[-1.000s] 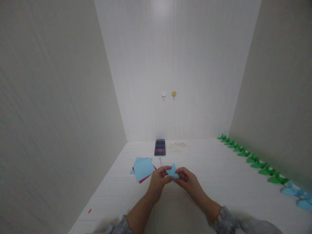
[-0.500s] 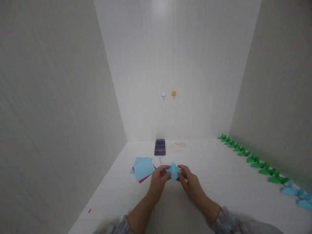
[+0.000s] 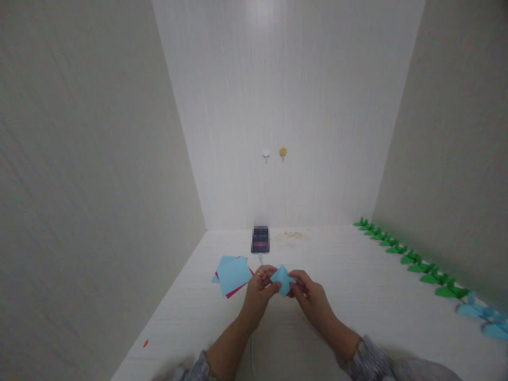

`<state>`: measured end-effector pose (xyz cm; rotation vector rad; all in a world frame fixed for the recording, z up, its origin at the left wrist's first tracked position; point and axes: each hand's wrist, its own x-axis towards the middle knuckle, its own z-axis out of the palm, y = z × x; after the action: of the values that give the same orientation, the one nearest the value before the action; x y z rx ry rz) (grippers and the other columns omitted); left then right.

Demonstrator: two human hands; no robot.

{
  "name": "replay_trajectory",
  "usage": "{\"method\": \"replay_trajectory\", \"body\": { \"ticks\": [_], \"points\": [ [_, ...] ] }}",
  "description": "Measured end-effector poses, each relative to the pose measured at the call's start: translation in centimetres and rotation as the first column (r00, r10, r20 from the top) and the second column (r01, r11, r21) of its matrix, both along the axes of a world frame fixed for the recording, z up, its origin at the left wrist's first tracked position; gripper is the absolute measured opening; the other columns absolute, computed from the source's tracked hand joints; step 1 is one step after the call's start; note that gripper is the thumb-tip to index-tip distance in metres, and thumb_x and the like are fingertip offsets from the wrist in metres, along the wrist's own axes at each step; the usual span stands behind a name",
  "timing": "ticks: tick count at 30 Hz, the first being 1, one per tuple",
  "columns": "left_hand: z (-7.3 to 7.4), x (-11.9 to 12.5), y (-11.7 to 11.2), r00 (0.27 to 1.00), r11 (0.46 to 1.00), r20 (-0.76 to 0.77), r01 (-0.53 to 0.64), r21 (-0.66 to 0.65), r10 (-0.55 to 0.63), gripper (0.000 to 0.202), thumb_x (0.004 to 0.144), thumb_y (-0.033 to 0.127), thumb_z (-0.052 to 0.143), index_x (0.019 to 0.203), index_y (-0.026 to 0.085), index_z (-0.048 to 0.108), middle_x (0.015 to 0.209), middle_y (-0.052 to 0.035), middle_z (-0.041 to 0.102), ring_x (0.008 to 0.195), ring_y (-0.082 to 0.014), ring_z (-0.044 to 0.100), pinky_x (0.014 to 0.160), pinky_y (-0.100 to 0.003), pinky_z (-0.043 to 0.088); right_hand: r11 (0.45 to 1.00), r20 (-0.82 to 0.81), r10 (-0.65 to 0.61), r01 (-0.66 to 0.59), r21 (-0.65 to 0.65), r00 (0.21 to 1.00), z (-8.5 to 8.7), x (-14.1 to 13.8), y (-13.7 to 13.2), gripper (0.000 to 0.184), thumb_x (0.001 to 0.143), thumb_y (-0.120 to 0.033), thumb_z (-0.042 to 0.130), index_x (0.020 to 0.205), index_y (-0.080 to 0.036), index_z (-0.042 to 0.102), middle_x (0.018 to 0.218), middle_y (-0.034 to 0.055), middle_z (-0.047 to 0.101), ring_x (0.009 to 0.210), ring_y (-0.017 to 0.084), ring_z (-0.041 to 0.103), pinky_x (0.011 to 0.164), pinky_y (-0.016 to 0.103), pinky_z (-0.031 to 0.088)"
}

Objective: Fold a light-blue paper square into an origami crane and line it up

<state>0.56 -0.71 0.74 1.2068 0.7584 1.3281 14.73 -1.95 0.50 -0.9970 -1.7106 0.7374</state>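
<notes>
A small piece of folded light-blue paper (image 3: 283, 279) is held up between both hands, above the middle of the white table (image 3: 357, 275). My left hand (image 3: 262, 286), with a ring on one finger, pinches its left side with the thumb in front. On the opposite side my right hand (image 3: 308, 288) grips the paper between thumb and fingers. The paper has a pointed top and a crease down its middle. Its back and some fingertips are hidden. Left of my left hand lies a loose stack of light-blue and red paper sheets (image 3: 234, 275).
A phone (image 3: 260, 240) with a white cable (image 3: 251, 354) stands by the back wall. Along the right wall runs a row of green folded-paper pieces (image 3: 413, 259), then light-blue ones (image 3: 482, 315). A small orange scrap (image 3: 145, 343) lies front left. Two hooks (image 3: 283, 152) are on the wall.
The folded paper has turned slightly in my hands, and its lower point sits a little lower. My left fingers have shifted slightly upward. The things on the table stay where they were.
</notes>
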Motion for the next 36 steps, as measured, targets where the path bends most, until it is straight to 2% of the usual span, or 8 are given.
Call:
{"method": "replay_trajectory", "body": {
  "ticks": [5, 11, 19, 26, 32, 36],
  "points": [
    [-0.3, -0.2, 0.1, 0.998, 0.999, -0.066, -0.02, 0.032, 0.022, 0.029, 0.056, 0.021, 0.063, 0.082, 0.014, 0.051, 0.074, -0.0032, 0.056, 0.069, -0.0136, 0.051, 0.062, -0.025, 0.042, 1.0, -0.009, -0.008, 0.008, -0.029, 1.0, -0.1, 0.0, 0.0, 0.015, 0.077, -0.029, 0.037, 0.088, -0.02, 0.039, 0.067, 0.0014, 0.06, 0.058, 0.013, 0.059, 0.054, 0.024, 0.049],
    [-1.1, -0.4, 0.6, 1.0, 1.0, -0.022, 0.006, 0.023, -0.005, 0.025, 0.059, 0.018, 0.06, 0.082, 0.014, 0.051, 0.072, -0.0019, 0.055, 0.066, -0.0118, 0.051, 0.06, -0.025, 0.042, 0.999, -0.022, 0.019, -0.019, -0.033, 1.0, -0.3, 0.0, 0.2, 0.015, 0.077, -0.031, 0.037, 0.086, -0.02, 0.039, 0.067, 0.0018, 0.06, 0.059, 0.014, 0.06, 0.055, 0.025, 0.049],
    [-1.2, -0.4, 0.7, 1.0, 1.0, -0.007, 0.011, 0.023, -0.011, 0.026, 0.057, 0.02, 0.061, 0.08, 0.014, 0.052, 0.07, -0.0015, 0.055, 0.064, -0.0121, 0.051, 0.058, -0.025, 0.042, 0.998, -0.064, 0.03, -0.033, -0.046, 0.997, -0.7, 0.1, 0.6, 0.011, 0.075, -0.028, 0.041, 0.082, -0.02, 0.039, 0.071, 0.0014, 0.058, 0.064, 0.013, 0.059, 0.058, 0.024, 0.049],
    [-1.0, -0.4, 0.5, 0.999, 0.999, -0.051, 0.009, 0.042, -0.007, 0.024, 0.057, 0.019, 0.062, 0.079, 0.015, 0.052, 0.071, -0.001, 0.055, 0.065, -0.0118, 0.051, 0.059, -0.024, 0.041, 0.999, -0.006, -0.042, 0.042, -0.034, 0.999, -1.1, 0.3, 1.0, 0.011, 0.071, -0.024, 0.048, 0.078, -0.019, 0.041, 0.066, -0.0012, 0.053, 0.059, 0.012, 0.054, 0.053, 0.023, 0.046],
    [-1.4, -0.4, 0.6, 0.998, 0.998, -0.021, 0.062, -0.004, -0.062, 0.025, 0.057, 0.017, 0.062, 0.078, 0.014, 0.05, 0.071, -0.0016, 0.054, 0.064, -0.0119, 0.051, 0.059, -0.025, 0.041, 1.0, -0.003, 0.014, -0.014, -0.018, 1.0, -0.7, 0.3, 0.8, 0.004, 0.071, -0.021, 0.044, 0.075, -0.018, 0.043, 0.063, -0.0016, 0.052, 0.059, 0.011, 0.053, 0.053, 0.022, 0.043],
    [-1.5, -0.4, 0.8, 0.998, 0.998, -0.004, 0.055, -0.014, -0.055, 0.023, 0.057, 0.016, 0.061, 0.077, 0.014, 0.05, 0.068, -0.0001, 0.053, 0.062, -0.0107, 0.05, 0.057, -0.024, 0.041, 1.0, 0.07, -0.008, 0.006, 0.029, 0.998, -0.7, 0.4, 0.7, 0.005, 0.073, -0.02, 0.04, 0.073, -0.018, 0.045, 0.062, -0.0009, 0.053, 0.057, 0.011, 0.052, 0.052, 0.022, 0.041]
  ]
}}
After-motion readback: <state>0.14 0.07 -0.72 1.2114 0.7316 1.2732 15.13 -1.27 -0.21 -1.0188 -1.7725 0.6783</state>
